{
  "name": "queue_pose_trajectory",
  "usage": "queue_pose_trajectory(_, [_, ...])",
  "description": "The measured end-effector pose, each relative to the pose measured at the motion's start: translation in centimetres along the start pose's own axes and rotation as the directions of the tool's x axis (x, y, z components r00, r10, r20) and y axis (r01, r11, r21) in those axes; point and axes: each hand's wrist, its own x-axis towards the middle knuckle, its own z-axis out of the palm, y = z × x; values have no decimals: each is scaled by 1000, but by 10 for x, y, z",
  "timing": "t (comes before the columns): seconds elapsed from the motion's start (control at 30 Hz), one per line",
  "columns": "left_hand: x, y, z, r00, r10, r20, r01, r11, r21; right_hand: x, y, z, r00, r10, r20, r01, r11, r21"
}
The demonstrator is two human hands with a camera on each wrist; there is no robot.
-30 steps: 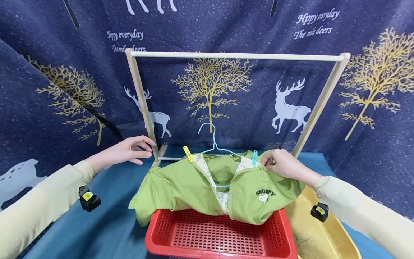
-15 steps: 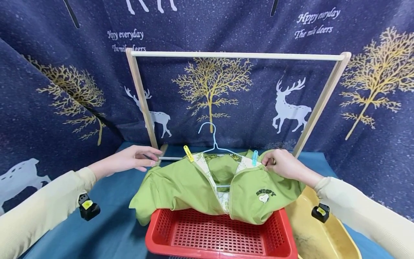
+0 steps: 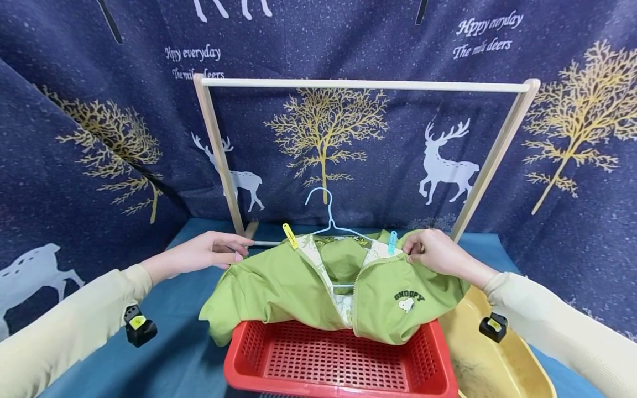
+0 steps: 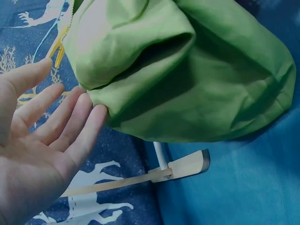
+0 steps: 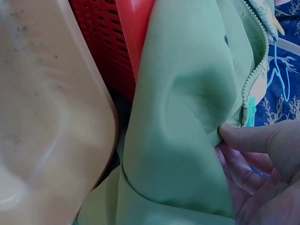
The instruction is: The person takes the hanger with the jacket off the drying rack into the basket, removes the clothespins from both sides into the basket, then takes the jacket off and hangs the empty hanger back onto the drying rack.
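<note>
A green zip jacket (image 3: 278, 282) with a small dog print lies spread over a red basket, on a light-blue hanger (image 3: 330, 213). A yellow clothespin (image 3: 290, 236) is at its left collar edge and a blue clothespin (image 3: 392, 242) at the right one. My right hand (image 3: 434, 251) pinches the jacket's shoulder fabric beside the blue clothespin, thumb on top in the right wrist view. At the other shoulder is my left hand (image 3: 206, 254), its fingers extended; in the left wrist view the fingertips (image 4: 101, 112) are right at the fabric's edge.
The red basket (image 3: 338, 389) stands in front, under the jacket. To its right is a yellow tub (image 3: 497, 354). Behind the jacket rises a wooden rack (image 3: 363, 84) with a top bar, before a dark blue curtain (image 3: 378, 33). Blue cloth (image 3: 169, 331) covers the table.
My left hand has moved right and slightly down, from the rack's left post to the jacket's shoulder. The right hand stays where it was on the jacket.
</note>
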Motion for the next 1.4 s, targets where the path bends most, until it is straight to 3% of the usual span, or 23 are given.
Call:
queue_pose_trajectory(0.37, [6, -5, 9, 996, 73, -49, -67, 991, 116, -1, 2, 0, 1000, -9, 0, 9, 1000, 2])
queue_pose_trajectory(0.8, [11, -2, 18, 994, 23, -107, -8, 990, 138, -2, 0, 2, 1000, -29, -8, 29, 999, 34])
queue_pose_trajectory(1.4, [25, -15, 13, 996, 34, -83, -25, 993, 115, -6, -3, 1, 1000, -28, -11, 29, 999, 41])
